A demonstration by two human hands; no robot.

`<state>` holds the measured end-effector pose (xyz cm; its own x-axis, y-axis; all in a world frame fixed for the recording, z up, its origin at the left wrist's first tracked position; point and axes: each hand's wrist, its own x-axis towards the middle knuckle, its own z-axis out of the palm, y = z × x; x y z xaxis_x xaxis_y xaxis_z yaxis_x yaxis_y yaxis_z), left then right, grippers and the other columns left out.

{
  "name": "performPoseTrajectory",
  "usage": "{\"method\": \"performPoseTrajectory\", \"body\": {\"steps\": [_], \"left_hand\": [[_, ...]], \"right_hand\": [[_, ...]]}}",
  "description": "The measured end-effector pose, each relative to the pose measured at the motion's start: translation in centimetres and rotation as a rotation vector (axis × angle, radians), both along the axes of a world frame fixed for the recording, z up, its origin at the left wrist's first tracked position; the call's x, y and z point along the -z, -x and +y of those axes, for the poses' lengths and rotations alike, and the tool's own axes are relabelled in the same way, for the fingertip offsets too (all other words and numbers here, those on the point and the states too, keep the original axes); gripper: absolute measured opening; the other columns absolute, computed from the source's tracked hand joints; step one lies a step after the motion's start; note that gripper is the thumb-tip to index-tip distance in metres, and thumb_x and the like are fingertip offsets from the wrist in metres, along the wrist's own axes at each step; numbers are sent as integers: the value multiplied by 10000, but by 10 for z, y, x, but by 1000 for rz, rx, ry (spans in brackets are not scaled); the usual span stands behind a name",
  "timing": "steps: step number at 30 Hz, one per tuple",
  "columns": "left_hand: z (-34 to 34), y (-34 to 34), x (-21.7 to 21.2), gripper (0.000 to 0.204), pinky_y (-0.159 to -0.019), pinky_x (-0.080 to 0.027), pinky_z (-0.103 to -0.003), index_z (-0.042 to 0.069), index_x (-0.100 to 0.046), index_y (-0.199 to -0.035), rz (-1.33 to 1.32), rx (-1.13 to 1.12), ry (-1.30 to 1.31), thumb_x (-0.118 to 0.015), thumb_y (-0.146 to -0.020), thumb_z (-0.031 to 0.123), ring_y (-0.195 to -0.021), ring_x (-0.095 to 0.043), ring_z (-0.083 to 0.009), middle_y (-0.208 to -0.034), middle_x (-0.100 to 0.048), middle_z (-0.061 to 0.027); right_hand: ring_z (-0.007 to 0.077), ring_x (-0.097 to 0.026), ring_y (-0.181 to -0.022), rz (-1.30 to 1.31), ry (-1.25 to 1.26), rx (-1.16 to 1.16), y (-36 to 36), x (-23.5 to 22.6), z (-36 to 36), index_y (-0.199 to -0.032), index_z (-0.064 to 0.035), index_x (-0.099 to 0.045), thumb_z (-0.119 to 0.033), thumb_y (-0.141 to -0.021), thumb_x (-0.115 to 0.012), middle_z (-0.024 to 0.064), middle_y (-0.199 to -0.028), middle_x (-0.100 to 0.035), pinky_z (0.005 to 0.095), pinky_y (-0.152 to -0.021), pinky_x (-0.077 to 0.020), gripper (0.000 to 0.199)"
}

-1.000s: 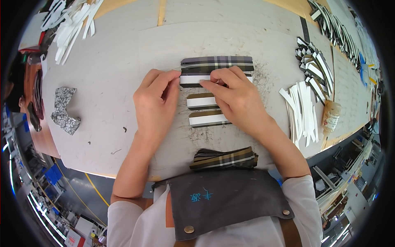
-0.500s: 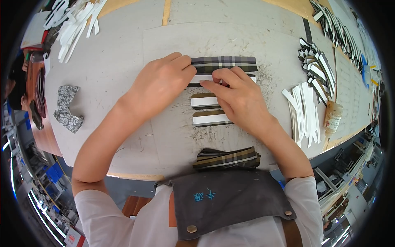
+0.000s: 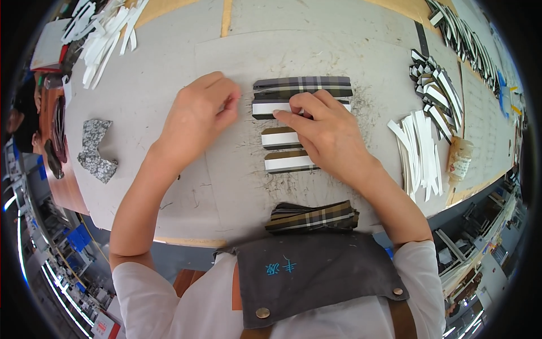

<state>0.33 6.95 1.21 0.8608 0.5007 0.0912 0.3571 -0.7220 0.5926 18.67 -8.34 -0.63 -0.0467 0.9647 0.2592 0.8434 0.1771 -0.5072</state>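
My left hand (image 3: 204,110) hovers just left of the strips with its fingers curled together; whatever may be between the fingertips is hidden. With fingers bent and thumb tip down, my right hand (image 3: 327,124) presses on a dark plaid fabric strip with a white strip on it (image 3: 264,109). Beyond that one lies a grey and green plaid fabric strip (image 3: 302,85), its length running left to right. Nearer to me are two more fabric strips with white strips on them, an upper one (image 3: 278,137) and a lower one (image 3: 285,163), both partly behind my right hand or wrist.
A stack of plaid strips (image 3: 311,217) lies by the table's front edge. To the right are loose white strips (image 3: 419,158), a pile of finished-looking strips (image 3: 435,93) and a jar (image 3: 460,158). A floral fabric piece (image 3: 97,150) and white strips (image 3: 107,42) lie left.
My left hand has let go of the left ends of the far strips and moved left, uncovering them. My right hand stays on the same strip.
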Motion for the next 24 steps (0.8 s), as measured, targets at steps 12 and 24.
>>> {"method": "performPoseTrajectory", "body": {"steps": [12,24], "left_hand": [[-18,26,4,239,-609,-494,-325,4,-655,-902,-157,-203,-159,-626,-687,-99,-731,-570,-230,-810,-589,-88],[-44,9,25,355,-613,-500,-318,-20,-696,-979,-182,-71,-305,-637,-640,-111,-757,-542,-235,-853,-581,-72]], "right_hand": [[215,-524,-851,-69,50,-21,4,-2,2,-1127,-96,-683,23,-714,-628,32,-922,-545,343,-689,-468,434],[200,-496,-842,-279,53,-42,10,4,6,-1235,-138,-642,11,-720,-616,25,-921,-523,318,-653,-412,537]]}}
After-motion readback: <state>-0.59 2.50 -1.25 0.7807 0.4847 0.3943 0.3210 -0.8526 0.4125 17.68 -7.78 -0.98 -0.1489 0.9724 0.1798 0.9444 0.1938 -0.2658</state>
